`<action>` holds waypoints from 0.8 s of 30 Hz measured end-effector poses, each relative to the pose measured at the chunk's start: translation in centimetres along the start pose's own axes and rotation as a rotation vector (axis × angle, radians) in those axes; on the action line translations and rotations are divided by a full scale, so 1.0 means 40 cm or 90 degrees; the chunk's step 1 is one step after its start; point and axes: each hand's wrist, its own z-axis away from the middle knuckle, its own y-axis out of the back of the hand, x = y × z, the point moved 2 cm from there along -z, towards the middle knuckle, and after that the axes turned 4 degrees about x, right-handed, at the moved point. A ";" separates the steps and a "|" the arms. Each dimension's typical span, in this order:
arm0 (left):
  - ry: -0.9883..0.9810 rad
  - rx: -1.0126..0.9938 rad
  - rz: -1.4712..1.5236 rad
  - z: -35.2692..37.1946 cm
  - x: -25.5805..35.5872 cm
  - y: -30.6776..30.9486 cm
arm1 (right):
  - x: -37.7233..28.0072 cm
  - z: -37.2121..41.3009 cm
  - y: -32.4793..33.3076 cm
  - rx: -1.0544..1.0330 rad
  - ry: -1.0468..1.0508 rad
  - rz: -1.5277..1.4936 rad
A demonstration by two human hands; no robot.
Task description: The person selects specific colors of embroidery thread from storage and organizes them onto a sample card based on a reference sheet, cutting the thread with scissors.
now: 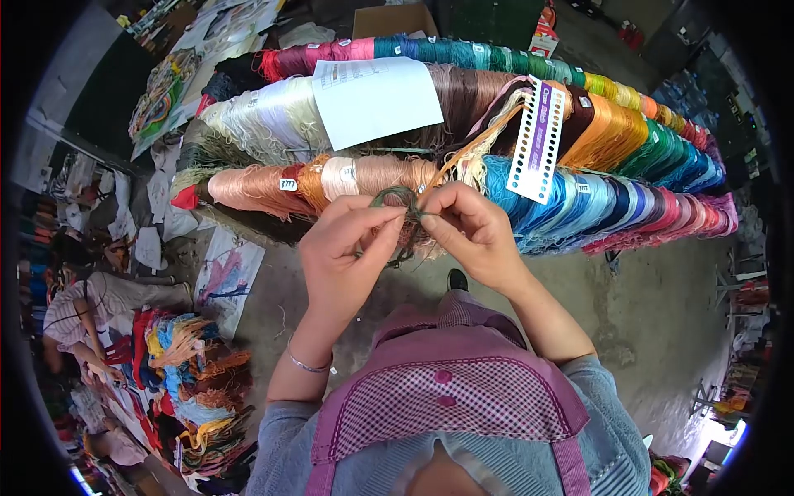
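Both hands meet in front of my chest over a tangled loop of dark green thread (395, 197). With thumb and fingers pinched, my left hand (343, 244) grips the loop from one side. My right hand (471, 236) pinches the same thread opposite, its fingertips close to the left ones. Strands hang partly behind the left fingers. Just beyond the hands lie rows of colored thread hanks (393, 175), some with numbered tags. A perforated card (536, 140) with purple lettering rests over the rows, with loose orange and cream strands (474, 161) beside it.
A printed white sheet (376, 103) lies on the middle row of thread. To the left, a person (99, 310) bends near a pile of colored hanks (194, 364). A cardboard box (395, 21) stands behind the rows. Paper (227, 269) lies at the left.
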 end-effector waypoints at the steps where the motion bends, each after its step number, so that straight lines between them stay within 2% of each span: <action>1: -0.007 -0.007 -0.017 0.000 0.002 -0.005 | -0.004 0.002 0.000 0.000 0.011 0.035; 3: -0.015 -0.015 -0.034 0.000 0.002 -0.011 | -0.005 0.000 -0.003 0.002 0.023 0.069; 5: -0.054 -0.020 -0.042 0.000 -0.002 -0.019 | -0.009 -0.001 -0.006 0.054 0.124 0.114; 9: -0.112 -0.023 -0.089 -0.006 0.003 -0.023 | -0.040 0.002 0.002 0.037 0.151 0.231; 11: -0.158 -0.023 -0.137 -0.005 0.003 -0.025 | -0.046 0.002 0.001 0.034 0.208 0.280; 12: -0.158 -0.024 -0.137 -0.007 0.002 -0.026 | -0.049 0.001 0.002 0.034 0.208 0.280; 14: -0.249 -0.018 -0.200 -0.009 0.006 -0.027 | -0.053 0.000 0.004 0.024 0.210 0.287; 24: -0.267 -0.044 -0.223 -0.007 0.016 -0.032 | -0.050 -0.006 0.014 -0.013 0.205 0.335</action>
